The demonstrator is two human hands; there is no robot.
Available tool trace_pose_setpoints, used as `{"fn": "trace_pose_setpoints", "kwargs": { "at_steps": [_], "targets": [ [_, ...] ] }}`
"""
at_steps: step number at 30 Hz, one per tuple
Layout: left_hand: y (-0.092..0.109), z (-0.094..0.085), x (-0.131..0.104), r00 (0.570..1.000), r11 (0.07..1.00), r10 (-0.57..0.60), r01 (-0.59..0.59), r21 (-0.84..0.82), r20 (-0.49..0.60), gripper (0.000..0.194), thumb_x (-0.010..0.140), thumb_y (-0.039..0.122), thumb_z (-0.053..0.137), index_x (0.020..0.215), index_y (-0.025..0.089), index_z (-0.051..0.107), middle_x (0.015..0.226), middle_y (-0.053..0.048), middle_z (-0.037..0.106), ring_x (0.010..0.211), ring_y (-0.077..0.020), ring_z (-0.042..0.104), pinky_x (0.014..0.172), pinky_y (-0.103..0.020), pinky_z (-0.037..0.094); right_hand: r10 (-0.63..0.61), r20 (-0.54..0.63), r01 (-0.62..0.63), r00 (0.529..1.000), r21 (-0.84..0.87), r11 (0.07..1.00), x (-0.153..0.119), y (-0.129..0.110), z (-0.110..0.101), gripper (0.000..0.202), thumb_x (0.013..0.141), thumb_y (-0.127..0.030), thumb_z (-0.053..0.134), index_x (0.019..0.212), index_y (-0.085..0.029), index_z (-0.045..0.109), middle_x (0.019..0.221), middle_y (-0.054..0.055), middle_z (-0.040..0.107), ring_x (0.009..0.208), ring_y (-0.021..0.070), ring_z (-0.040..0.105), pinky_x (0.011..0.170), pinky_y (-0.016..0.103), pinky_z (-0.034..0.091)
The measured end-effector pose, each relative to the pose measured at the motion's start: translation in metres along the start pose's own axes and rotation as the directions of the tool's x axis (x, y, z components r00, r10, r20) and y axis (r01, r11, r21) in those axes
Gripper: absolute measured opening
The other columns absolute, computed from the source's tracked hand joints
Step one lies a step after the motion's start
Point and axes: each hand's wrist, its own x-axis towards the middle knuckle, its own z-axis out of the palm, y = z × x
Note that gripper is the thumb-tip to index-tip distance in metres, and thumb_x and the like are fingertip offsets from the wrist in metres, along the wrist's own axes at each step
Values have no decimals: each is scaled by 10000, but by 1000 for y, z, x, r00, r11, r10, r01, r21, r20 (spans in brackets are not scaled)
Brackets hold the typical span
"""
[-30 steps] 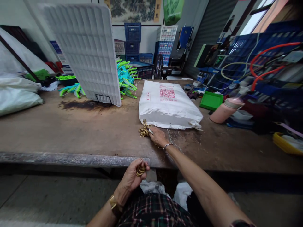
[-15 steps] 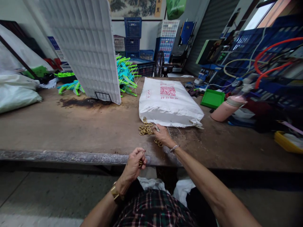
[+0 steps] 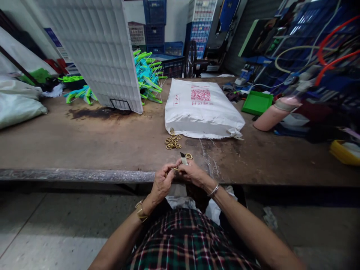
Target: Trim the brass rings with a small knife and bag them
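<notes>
My left hand (image 3: 162,182) and my right hand (image 3: 194,174) meet over the table's front edge, with a brass-coloured ring (image 3: 176,169) pinched between their fingertips. Closed fingers on the left keep more of such rings partly hidden. A small cutter knife (image 3: 183,160) with a dark blade and pale body sticks up from my right fingers, its blade pointing away from me. Just beyond that hand a few loose rings (image 3: 189,156) lie on the wood. Farther off, a pile of several rings (image 3: 173,143) rests by the near left corner of a white woven sack (image 3: 204,129).
A white ribbed panel (image 3: 98,56) stands upright on a wire stand at left, with green and blue plastic pieces (image 3: 149,77) behind it. To the right are a green tray (image 3: 257,103), a tilted pink bottle (image 3: 274,114) and a yellow container (image 3: 344,152). Stacked crates (image 3: 155,33) fill the back.
My right hand has drawn back from the ring pile to my left hand, the knife still in it. A ring is now between both hands. The view has tipped down slightly.
</notes>
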Motion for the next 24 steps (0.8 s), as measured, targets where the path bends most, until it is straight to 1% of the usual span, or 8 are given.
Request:
{"fn": "trace_pose_setpoints", "kwargs": {
  "at_steps": [2,5,9,12,15,17,21,24],
  "targets": [
    [1,-1,-1,1000,999,-3,4,34,-13,162,772,305,557,815,174,643,659,-1,581,597,-120,484,599,-224,377,-40,-46,38,998,-52,998,1,5,0,134,669,-316,495,734,-209,449,488,-97,440,362,44,232,381,196,147],
    [3,-1,-2,1000,997,5,-4,82,-15,165,785,303,539,762,167,630,632,4,572,608,-121,486,607,-222,375,-177,-99,159,979,-171,972,1,13,0,218,738,-412,460,698,-198,452,506,-78,445,414,61,303,418,202,230],
    [4,0,-2,1000,996,26,-25,89,-12,170,773,308,547,723,161,617,625,13,564,600,-108,474,603,-218,372,-328,-113,268,938,-366,891,1,16,1,247,730,-405,468,620,-185,451,557,-57,423,536,81,380,517,214,306],
    [4,2,-3,995,995,-101,101,2,21,230,749,383,571,697,159,575,574,30,525,519,-84,433,520,-205,344,-345,-152,250,926,-437,864,2,17,3,219,722,-366,459,599,-184,452,568,-53,406,552,87,378,523,220,298],
    [3,1,-5,942,931,-313,330,-156,120,307,727,469,572,735,167,520,543,47,495,416,-55,364,403,-184,250,-349,-157,239,924,-477,846,4,18,5,205,722,-346,459,594,-185,457,561,-54,403,544,88,370,516,222,285],
    [3,1,-5,911,879,-367,406,-248,188,335,712,491,582,745,170,489,551,50,492,393,-42,350,370,-171,211,-360,-136,260,923,-469,844,4,19,5,212,728,-348,461,591,-187,446,557,-55,402,542,88,367,516,220,284],
    [3,0,-5,909,851,-346,408,-330,231,334,717,474,594,745,167,467,566,52,491,403,-30,361,363,-146,222,-371,-129,295,920,-398,869,3,19,3,204,765,-328,412,628,-186,461,585,-38,466,567,98,425,552,222,325],
    [3,0,-5,925,863,-330,377,-337,190,328,733,471,585,756,166,470,586,50,498,414,-28,369,364,-140,240,-439,-148,297,886,-546,783,0,19,0,210,800,-300,374,657,-186,476,601,-18,494,574,111,441,566,231,326]
  ]
}}
